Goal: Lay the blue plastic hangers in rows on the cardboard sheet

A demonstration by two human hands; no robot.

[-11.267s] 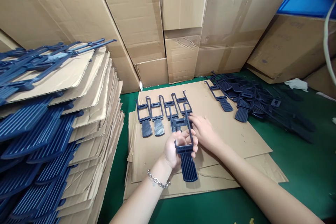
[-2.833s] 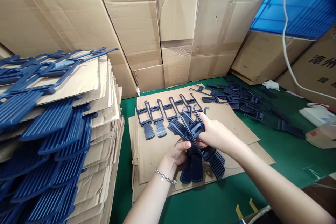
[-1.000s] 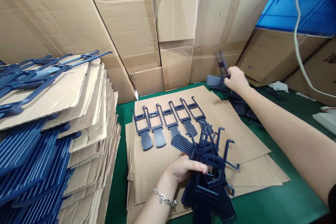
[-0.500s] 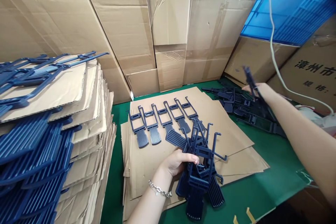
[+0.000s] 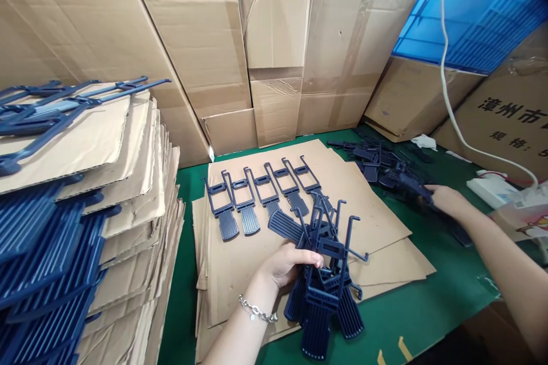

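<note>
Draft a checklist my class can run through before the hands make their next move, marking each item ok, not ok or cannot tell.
1. Left hand holds the bundle of dark-blue ribbed plastic brackets: ok.
2. Bundle neatly aligned: not ok, its brackets point different ways.
3. Row of five dark-blue brackets lies on the flat brown cardboard sheet: ok.
4. Whole row visible: not ok, the bundle hides parts of it.
5. Right hand at the jumbled dark bracket pile: ok.
6. Right hand's grip on a bracket: cannot tell, blurred.

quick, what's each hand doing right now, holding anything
Left hand: closed, holding a bunch of dark blue frames.
Right hand: at the loose pile, fingers by a blurred piece; grip cannot be told.
</note>
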